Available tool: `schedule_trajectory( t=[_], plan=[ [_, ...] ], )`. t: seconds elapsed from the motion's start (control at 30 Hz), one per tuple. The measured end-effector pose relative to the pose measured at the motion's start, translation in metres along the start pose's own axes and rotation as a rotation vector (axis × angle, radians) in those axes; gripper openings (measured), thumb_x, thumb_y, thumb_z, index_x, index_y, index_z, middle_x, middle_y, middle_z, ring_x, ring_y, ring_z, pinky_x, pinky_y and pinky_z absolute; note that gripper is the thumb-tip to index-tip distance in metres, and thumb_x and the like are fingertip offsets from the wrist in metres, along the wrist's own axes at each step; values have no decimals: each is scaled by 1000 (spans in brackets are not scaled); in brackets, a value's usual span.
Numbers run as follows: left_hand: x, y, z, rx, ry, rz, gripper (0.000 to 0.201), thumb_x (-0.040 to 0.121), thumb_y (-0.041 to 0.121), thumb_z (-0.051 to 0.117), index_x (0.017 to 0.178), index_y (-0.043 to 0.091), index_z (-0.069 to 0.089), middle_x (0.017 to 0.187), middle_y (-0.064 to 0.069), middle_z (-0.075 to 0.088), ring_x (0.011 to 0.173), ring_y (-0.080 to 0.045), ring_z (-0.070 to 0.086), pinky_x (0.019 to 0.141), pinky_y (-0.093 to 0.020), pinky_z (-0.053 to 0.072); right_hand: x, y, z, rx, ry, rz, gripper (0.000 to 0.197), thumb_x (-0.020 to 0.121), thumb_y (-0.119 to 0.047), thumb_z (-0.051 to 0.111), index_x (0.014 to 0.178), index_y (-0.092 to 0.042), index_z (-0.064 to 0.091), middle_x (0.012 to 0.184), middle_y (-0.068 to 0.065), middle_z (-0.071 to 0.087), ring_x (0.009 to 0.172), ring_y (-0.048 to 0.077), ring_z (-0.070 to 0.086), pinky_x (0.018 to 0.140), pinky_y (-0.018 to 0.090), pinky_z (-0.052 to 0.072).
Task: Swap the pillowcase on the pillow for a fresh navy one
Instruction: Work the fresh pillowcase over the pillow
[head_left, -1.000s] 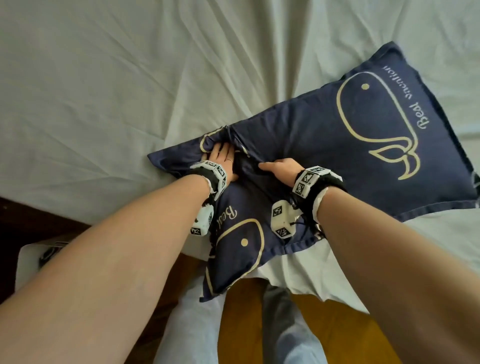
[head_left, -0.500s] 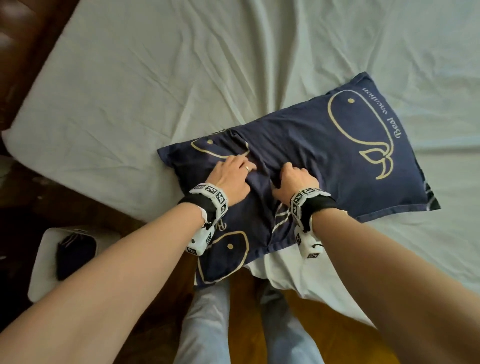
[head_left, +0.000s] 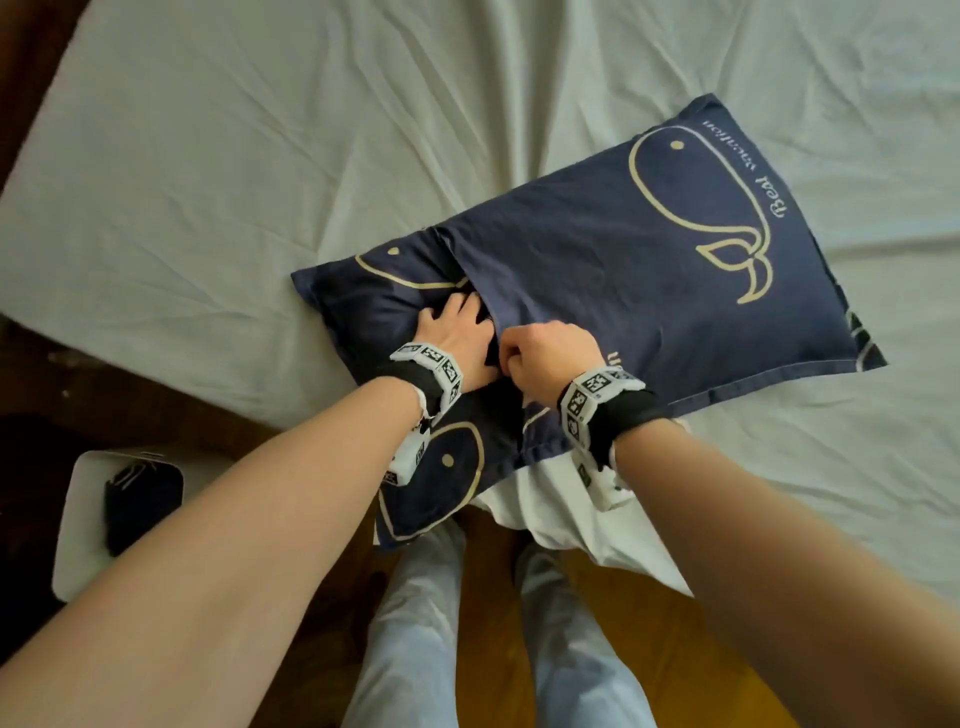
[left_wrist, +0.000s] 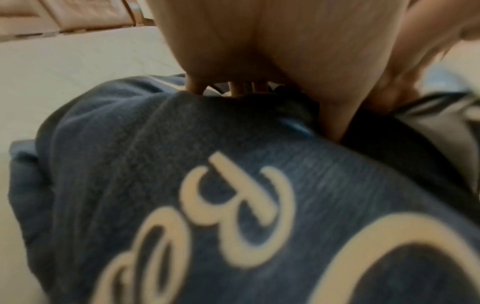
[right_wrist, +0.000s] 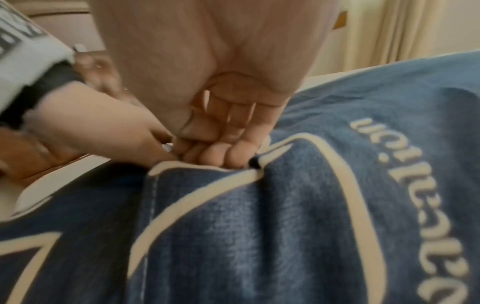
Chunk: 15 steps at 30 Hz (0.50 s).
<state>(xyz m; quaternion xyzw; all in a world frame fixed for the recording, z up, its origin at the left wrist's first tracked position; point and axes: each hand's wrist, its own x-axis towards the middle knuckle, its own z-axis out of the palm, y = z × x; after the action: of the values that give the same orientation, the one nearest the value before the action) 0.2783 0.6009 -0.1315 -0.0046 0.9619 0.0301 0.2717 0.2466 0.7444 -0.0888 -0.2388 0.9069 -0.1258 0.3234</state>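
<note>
Right hand (head_left: 550, 351) fingers (right_wrist: 221, 153) curled, pinching navy pillowcase (head_left: 623, 270) hem; left hand (head_left: 457, 338) fingers flat beneath flap.

The navy cloth pillowcase with whale outlines (head_left: 623, 270) covers a pillow lying on the pale wrinkled bed sheet (head_left: 260, 156), toward the bed's near edge and right of its middle. Its near left end hangs over that edge. The left hand (head_left: 457, 338) rests on the pillowcase's left part; the right hand (head_left: 550, 348) sits just right of it, touching. A white rectangular stool (head_left: 88, 519) stands on the floor to the left, below the bed edge, with a dark folded cloth (head_left: 140, 499) on it.
</note>
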Motion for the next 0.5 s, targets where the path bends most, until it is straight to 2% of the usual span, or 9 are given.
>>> schedule_trajectory(
  t=[0.07, 0.1, 0.17, 0.2, 0.23, 0.3, 0.37, 0.43, 0.5],
  plan=[
    [0, -6, -9, -157, 89, -77, 52, 86, 43, 53, 136, 27, 45, 143, -4, 37, 135, -25, 29, 109, -51, 28, 2, 3, 7, 52, 55, 116, 15, 87, -36, 50, 98, -30, 57, 101, 2, 68, 91, 29, 64, 69, 32, 43],
    [1, -12, -14, -189, 152, -96, 49, 87, 35, 53, 135, 30, 47, 143, -2, 37, 136, -24, 28, 113, -52, 21, 4, 5, 10, 80, 94, 164, 25, 86, -44, 51, 104, -28, 55, 106, 1, 66, 95, 27, 62, 71, 33, 44],
    [7, -24, -22, -105, 237, -44, 48, 85, 24, 54, 131, 35, 52, 148, 0, 29, 139, -24, 23, 115, -53, 16, 7, 9, 16, 61, 130, 208, 47, 79, -61, 56, 112, -27, 52, 113, -1, 60, 103, 24, 59, 76, 36, 49],
    [11, -29, -25, -45, 237, 1, 48, 85, 22, 53, 130, 35, 53, 152, 0, 23, 139, -25, 22, 112, -52, 20, 9, 9, 16, 41, 143, 218, 56, 76, -65, 60, 115, -27, 51, 116, -2, 57, 105, 24, 58, 77, 38, 51],
    [15, -33, -29, 0, 224, 37, 46, 85, 21, 53, 129, 33, 54, 154, 1, 20, 138, -25, 24, 107, -49, 26, 12, 10, 16, 31, 157, 229, 58, 75, -63, 64, 117, -26, 49, 117, -1, 55, 107, 25, 57, 78, 40, 52],
    [20, -42, -39, 51, 195, 78, 42, 84, 28, 54, 126, 26, 58, 151, 4, 29, 130, -24, 35, 97, -45, 34, 20, 11, 16, 47, 164, 261, 46, 83, -48, 64, 119, -25, 47, 118, 3, 54, 108, 29, 57, 76, 39, 50],
    [17, -54, -47, 13, 175, 142, 39, 81, 39, 57, 116, 23, 63, 134, 7, 46, 116, -22, 48, 89, -39, 38, 27, 9, 15, 64, 150, 290, 34, 89, -41, 54, 119, -26, 48, 117, 5, 55, 108, 31, 57, 75, 38, 45],
    [5, -63, -56, -119, 161, 158, 31, 79, 41, 57, 105, 25, 63, 109, 7, 59, 97, -25, 60, 78, -33, 40, 32, 3, 14, 74, 96, 273, 31, 93, -43, 47, 120, -29, 53, 115, 5, 56, 110, 31, 57, 78, 37, 44],
    [-3, -66, -66, -236, 164, 126, 21, 79, 41, 57, 95, 29, 60, 82, 5, 61, 86, -26, 63, 72, -31, 41, 35, -8, 8, 169, -18, 233, 32, 95, -52, 43, 111, -32, 62, 110, 3, 61, 107, 27, 58, 81, 36, 45]
  ],
)
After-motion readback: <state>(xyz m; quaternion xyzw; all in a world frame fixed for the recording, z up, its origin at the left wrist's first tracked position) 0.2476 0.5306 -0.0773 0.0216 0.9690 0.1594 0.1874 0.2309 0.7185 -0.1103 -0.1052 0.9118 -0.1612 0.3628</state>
